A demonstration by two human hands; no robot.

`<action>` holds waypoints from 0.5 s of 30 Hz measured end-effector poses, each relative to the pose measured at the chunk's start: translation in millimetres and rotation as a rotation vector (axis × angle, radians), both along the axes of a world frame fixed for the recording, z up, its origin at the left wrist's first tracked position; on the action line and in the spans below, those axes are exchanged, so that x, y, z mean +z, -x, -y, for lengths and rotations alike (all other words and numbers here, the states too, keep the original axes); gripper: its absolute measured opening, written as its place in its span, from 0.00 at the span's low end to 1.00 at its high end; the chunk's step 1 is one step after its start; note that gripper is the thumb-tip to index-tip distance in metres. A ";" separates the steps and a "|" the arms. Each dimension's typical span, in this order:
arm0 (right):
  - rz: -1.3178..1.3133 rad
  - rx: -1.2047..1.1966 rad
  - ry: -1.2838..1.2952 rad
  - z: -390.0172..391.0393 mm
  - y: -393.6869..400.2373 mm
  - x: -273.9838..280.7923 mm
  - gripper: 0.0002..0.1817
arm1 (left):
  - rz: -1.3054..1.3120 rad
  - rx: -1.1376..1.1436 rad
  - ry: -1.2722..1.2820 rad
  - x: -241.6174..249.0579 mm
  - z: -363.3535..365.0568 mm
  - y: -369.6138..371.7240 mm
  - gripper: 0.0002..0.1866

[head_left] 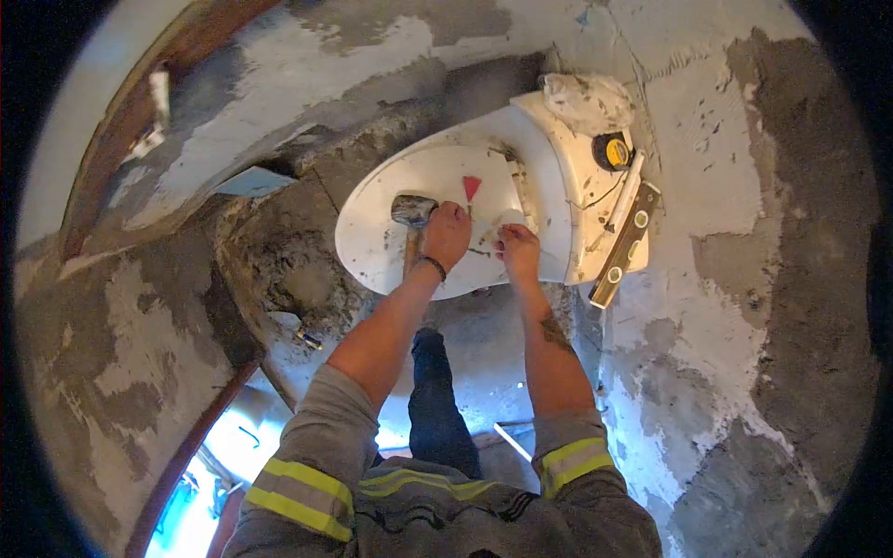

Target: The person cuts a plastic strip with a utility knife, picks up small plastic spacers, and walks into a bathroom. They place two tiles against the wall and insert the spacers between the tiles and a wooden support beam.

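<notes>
While the left hand [446, 232] is closed around the wooden handle of a grey steel-headed club hammer [413, 221], the tool lies on the closed white plastic toilet lid [391, 237]; its long axis runs near to far, the handle toward the person and the blocky head at the far end, crosswise to the handle; the right hand [518, 249], just right of the left, rests on the right part of the lid with fingers curled, but what it pinches, if anything, cannot be told; a small red triangular wedge [473, 187] sits on the lid just beyond the two hands; farther right, on the white ceramic cistern top [581, 186], lie a yellow-and-black tape measure [614, 151], a crumpled dirty white rag [586, 100] and a long brown-and-yellow spirit level [625, 244], its length running near-left to far-right; rough grey and white plastered wall [735, 232] surrounds the fixture.
</notes>
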State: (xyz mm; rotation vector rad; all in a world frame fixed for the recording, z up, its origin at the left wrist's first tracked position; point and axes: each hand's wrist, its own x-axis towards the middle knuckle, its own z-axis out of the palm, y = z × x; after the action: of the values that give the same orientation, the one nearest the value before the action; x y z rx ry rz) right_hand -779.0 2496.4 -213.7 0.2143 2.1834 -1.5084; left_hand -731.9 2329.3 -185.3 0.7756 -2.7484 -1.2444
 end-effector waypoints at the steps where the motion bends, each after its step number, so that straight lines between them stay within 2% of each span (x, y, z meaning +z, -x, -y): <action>1: 0.013 -0.017 0.002 1.3 4.9 -16.5 0.06 | -0.008 -0.005 -0.057 -1.0 0.0 8.8 0.14; 3: -0.085 0.052 -0.082 1.4 7.7 -40.5 0.07 | -0.001 -0.026 -0.115 11.4 -1.2 20.2 0.15; 5: -0.026 0.014 -0.073 -4.5 8.0 -50.5 0.08 | 0.106 0.006 -0.415 20.7 -1.8 27.6 0.13; 6: 0.023 -0.006 -0.065 -6.1 9.4 -51.8 0.09 | 0.111 -0.004 -0.413 20.2 -3.7 31.9 0.13; 8: 0.100 -0.040 -0.089 -13.7 10.6 -47.0 0.09 | 0.033 -0.083 -0.052 16.9 -10.8 42.3 0.11; 10: 0.181 -0.071 -0.113 -19.6 8.8 -36.2 0.09 | 0.087 -0.129 0.032 12.1 -18.6 52.8 0.12; 12: -0.172 0.095 -0.076 -32.8 3.6 -42.7 0.08 | 0.142 -0.175 0.118 -5.3 -19.1 57.3 0.12; 13: -0.169 0.087 -0.075 -34.5 2.8 -37.4 0.08 | 0.066 -0.296 0.083 -18.3 -15.2 56.5 0.12; 14: 0.037 -0.061 -0.010 -26.0 8.2 -4.1 0.08 | -0.008 -0.416 0.046 -27.3 -14.6 54.0 0.13; 15: 0.240 -0.207 0.058 -21.0 12.4 16.2 0.08 | -0.005 -0.421 0.046 -27.3 -16.1 54.6 0.13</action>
State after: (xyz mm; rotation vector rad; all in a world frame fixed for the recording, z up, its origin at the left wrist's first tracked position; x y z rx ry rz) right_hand -791.5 2517.4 -197.5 0.5865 1.9731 -1.5630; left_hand -786.5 2345.3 -212.6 0.1895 -3.0228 -1.2229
